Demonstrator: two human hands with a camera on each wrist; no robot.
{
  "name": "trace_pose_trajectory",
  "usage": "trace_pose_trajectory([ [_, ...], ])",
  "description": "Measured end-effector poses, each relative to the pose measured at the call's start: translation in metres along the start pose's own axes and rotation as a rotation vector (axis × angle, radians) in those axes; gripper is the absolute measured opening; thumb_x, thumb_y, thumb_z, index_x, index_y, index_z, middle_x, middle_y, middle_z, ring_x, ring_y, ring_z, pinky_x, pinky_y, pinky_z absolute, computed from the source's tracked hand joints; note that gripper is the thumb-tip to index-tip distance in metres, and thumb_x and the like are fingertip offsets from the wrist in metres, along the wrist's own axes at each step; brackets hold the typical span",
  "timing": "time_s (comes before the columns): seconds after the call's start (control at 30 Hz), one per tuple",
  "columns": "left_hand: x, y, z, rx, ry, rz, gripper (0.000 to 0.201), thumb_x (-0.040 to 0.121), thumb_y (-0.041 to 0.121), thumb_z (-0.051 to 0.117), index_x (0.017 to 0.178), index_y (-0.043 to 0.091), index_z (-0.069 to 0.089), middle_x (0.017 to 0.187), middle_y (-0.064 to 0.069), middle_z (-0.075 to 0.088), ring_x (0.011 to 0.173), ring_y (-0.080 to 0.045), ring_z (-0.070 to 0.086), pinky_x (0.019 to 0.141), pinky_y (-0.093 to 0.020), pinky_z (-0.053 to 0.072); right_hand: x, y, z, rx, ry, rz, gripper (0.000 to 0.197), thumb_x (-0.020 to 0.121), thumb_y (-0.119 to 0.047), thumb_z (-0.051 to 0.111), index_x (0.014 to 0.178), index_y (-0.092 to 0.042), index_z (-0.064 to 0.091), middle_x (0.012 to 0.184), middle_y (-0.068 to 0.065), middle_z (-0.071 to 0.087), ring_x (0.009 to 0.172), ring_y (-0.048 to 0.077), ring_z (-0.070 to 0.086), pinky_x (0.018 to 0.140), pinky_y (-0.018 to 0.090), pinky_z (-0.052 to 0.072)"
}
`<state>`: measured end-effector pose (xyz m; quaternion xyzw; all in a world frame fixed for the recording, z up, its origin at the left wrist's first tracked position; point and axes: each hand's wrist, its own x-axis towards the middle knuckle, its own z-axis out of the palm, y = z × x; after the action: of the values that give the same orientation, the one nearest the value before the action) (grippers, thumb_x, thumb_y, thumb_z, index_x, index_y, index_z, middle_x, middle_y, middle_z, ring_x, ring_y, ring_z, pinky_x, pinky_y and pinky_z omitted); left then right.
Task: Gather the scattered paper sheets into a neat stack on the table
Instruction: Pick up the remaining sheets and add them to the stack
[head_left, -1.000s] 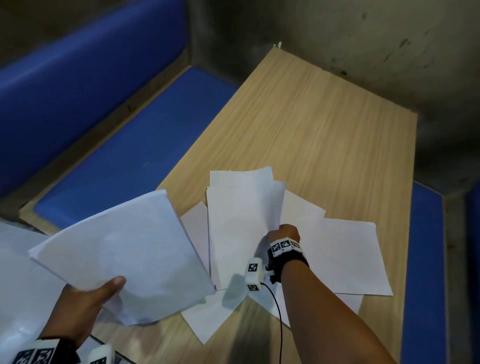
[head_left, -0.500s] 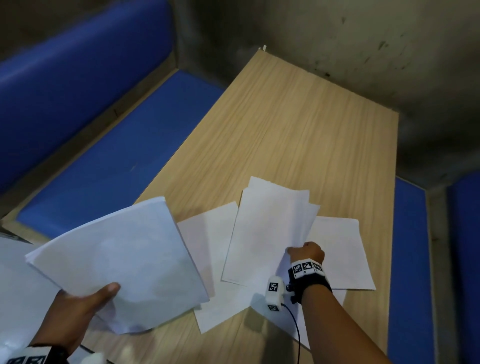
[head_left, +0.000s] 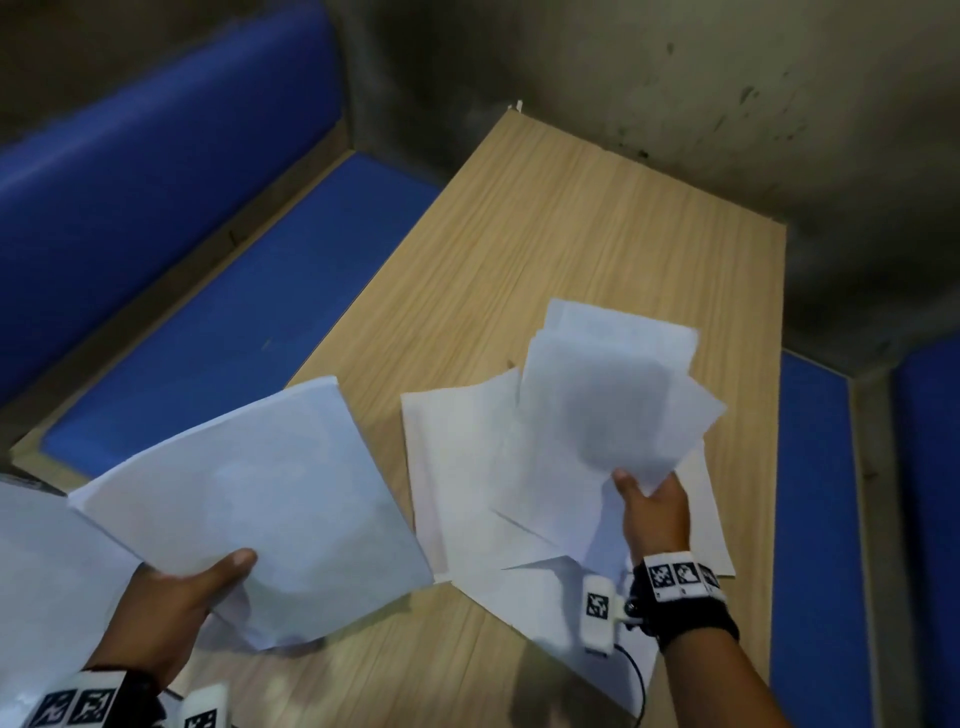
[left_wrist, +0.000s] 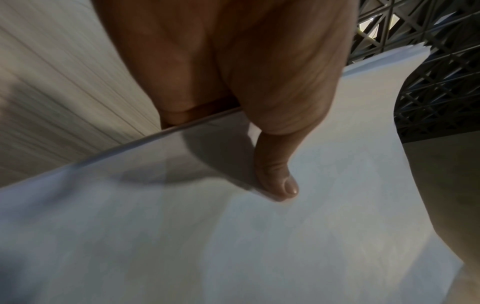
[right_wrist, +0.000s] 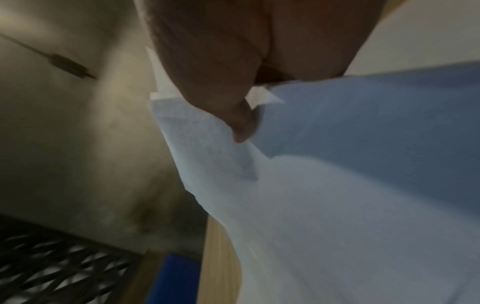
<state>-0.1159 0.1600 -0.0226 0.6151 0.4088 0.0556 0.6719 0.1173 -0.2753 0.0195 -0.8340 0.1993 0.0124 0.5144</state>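
Paper sheets (head_left: 467, 499) lie overlapped on our table (head_left: 571, 249) at five o'clock. Our right hand (head_left: 655, 512) pinches several lifted sheets (head_left: 597, 405); our left hand (head_left: 171, 608) grips a gathered stack (head_left: 249, 493) at eight o'clock.

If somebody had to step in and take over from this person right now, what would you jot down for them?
Left hand: grips the gathered stack, thumb on top, held above the near left part of the table.
Right hand: pinches a few lifted sheets by their near corner, raised over the loose sheets on the table.
Done: a good bundle collected in the left hand; another few picked up in the right.
Left: join the right hand's sheets to the stack, pick up the overlapping sheets that lie on the wood, square the edges, set the stack down.
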Motion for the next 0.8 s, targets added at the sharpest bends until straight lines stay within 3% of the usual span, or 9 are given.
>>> trace_pose_trajectory([
  [0.13, -0.005, 0.013, 0.017, 0.023, -0.003, 0.058, 0.073, 0.055, 0.044, 0.092, 0.118, 0.017, 0.069, 0.114, 0.000, 0.076, 0.108, -0.030, 0.069, 0.099, -0.055, 0.048, -0.016, -0.016, -0.057, 0.149, 0.117, -0.106, 0.029, 0.087, -0.006, 0.069, 0.115, -0.005, 0.062, 0.115, 0.013, 0.067, 0.109, 0.025, 0.063, 0.088, 0.020, 0.054],
  [0.2, -0.009, 0.026, 0.031, 0.027, -0.003, 0.087, 0.062, 0.066, 0.032, 0.088, 0.120, 0.009, 0.068, 0.114, -0.004, 0.074, 0.110, -0.030, 0.067, 0.102, -0.053, 0.046, -0.025, -0.020, -0.083, 0.175, 0.166, -0.148, 0.025, 0.086, -0.013, 0.070, 0.110, -0.012, 0.063, 0.117, 0.015, 0.067, 0.110, 0.027, 0.063, 0.092, 0.032, 0.054],
  [0.27, -0.015, 0.039, 0.049, 0.031, -0.011, 0.114, 0.052, 0.076, 0.019, 0.082, 0.123, 0.004, 0.066, 0.116, -0.009, 0.072, 0.111, -0.030, 0.066, 0.104, -0.049, 0.044, -0.036, -0.021, -0.108, 0.138, 0.221, -0.177, 0.035, 0.085, -0.027, 0.070, 0.113, -0.007, 0.064, 0.115, 0.019, 0.068, 0.109, 0.032, 0.063, 0.094, 0.043, 0.050],
  [0.4, -0.032, 0.058, 0.082, 0.052, 0.020, 0.095, 0.040, 0.084, 0.011, 0.075, 0.115, -0.012, 0.065, 0.104, -0.019, 0.068, 0.092, -0.026, 0.063, 0.087, -0.037, 0.045, -0.056, -0.028, -0.152, 0.009, 0.380, -0.184, 0.038, 0.087, -0.036, 0.068, 0.104, -0.002, 0.068, 0.108, 0.021, 0.070, 0.098, 0.035, 0.066, 0.081, 0.036, 0.045],
  [0.5, -0.043, 0.063, 0.098, -0.006, 0.008, 0.051, 0.044, 0.083, 0.010, 0.076, 0.119, -0.012, 0.063, 0.109, -0.020, 0.067, 0.099, -0.031, 0.064, 0.086, -0.037, 0.045, -0.074, -0.034, -0.174, 0.057, 0.472, -0.262, 0.035, 0.081, -0.052, 0.068, 0.073, -0.020, 0.058, 0.082, 0.015, 0.060, 0.073, 0.022, 0.058, 0.064, 0.029, 0.043],
  [0.57, -0.049, 0.063, 0.105, -0.026, -0.008, 0.038, 0.045, 0.085, 0.007, 0.073, 0.125, -0.008, 0.061, 0.115, -0.017, 0.066, 0.104, -0.029, 0.062, 0.089, -0.036, 0.043, -0.082, -0.031, -0.186, 0.117, 0.569, -0.281, 0.039, 0.076, -0.062, 0.065, 0.067, -0.029, 0.048, 0.075, 0.008, 0.056, 0.061, 0.013, 0.052, 0.052, 0.023, 0.044],
  [0.67, -0.060, 0.063, 0.112, -0.052, -0.032, 0.031, 0.043, 0.085, 0.005, 0.073, 0.126, -0.005, 0.060, 0.115, -0.017, 0.066, 0.102, -0.027, 0.061, 0.089, -0.035, 0.043, -0.089, -0.025, -0.207, 0.232, 0.588, -0.289, 0.048, 0.077, -0.060, 0.070, 0.078, -0.012, 0.065, 0.076, -0.006, 0.072, 0.078, 0.017, 0.066, 0.060, 0.025, 0.051],
  [0.77, -0.069, 0.064, 0.119, -0.063, -0.070, 0.050, 0.040, 0.085, 0.006, 0.073, 0.123, 0.000, 0.062, 0.110, -0.013, 0.068, 0.099, -0.026, 0.064, 0.089, -0.035, 0.044, -0.103, -0.046, -0.217, 0.286, 0.369, -0.279, 0.026, 0.083, -0.032, 0.074, 0.060, -0.020, 0.071, 0.050, -0.023, 0.064, 0.053, -0.007, 0.057, 0.053, 0.011, 0.049],
  [0.8, -0.070, 0.062, 0.122, -0.066, -0.088, 0.045, 0.039, 0.084, 0.006, 0.074, 0.122, 0.003, 0.064, 0.109, -0.009, 0.070, 0.099, -0.026, 0.065, 0.089, -0.034, 0.045, -0.107, -0.050, -0.212, 0.271, 0.273, -0.274, 0.031, 0.084, -0.021, 0.072, 0.054, -0.018, 0.067, 0.045, -0.025, 0.061, 0.045, -0.010, 0.054, 0.049, 0.005, 0.045],
])
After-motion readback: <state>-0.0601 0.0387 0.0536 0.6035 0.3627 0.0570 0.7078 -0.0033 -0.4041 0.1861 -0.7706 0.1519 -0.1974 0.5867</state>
